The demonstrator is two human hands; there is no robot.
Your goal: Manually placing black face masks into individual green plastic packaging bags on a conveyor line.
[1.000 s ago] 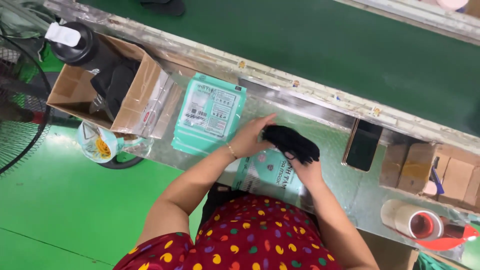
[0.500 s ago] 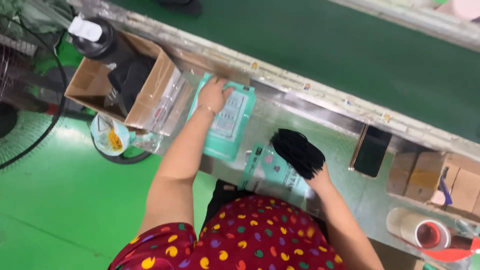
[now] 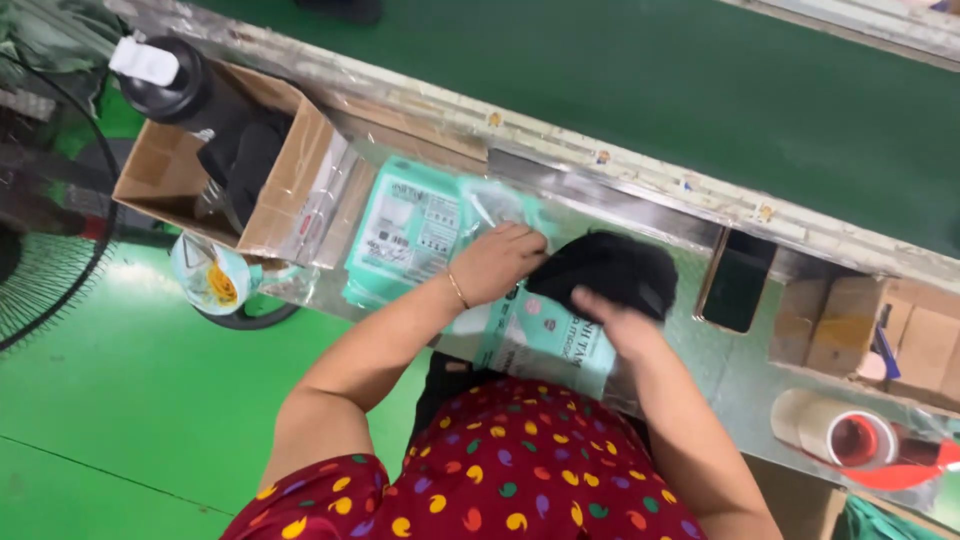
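My left hand [image 3: 497,260] pinches the edge of a clear-and-teal plastic bag [image 3: 545,335] that lies on the metal bench [image 3: 740,370] in front of me. My right hand [image 3: 612,315] grips a folded black garment [image 3: 612,268] resting on that bag, right beside my left hand. A stack of the same teal printed bags [image 3: 410,230] lies just left of my hands.
A cardboard box [image 3: 280,190] holding dark garments and a black bottle with a white cap [image 3: 165,80] stands at the left. A black phone [image 3: 735,280], small cardboard boxes [image 3: 880,335] and a roll of tape [image 3: 830,430] lie right. A green conveyor belt [image 3: 650,90] runs behind the bench. A fan [image 3: 40,240] stands far left.
My left hand came back from the stack of teal bags to the bag in front of me and now meets my right hand at the black garment.
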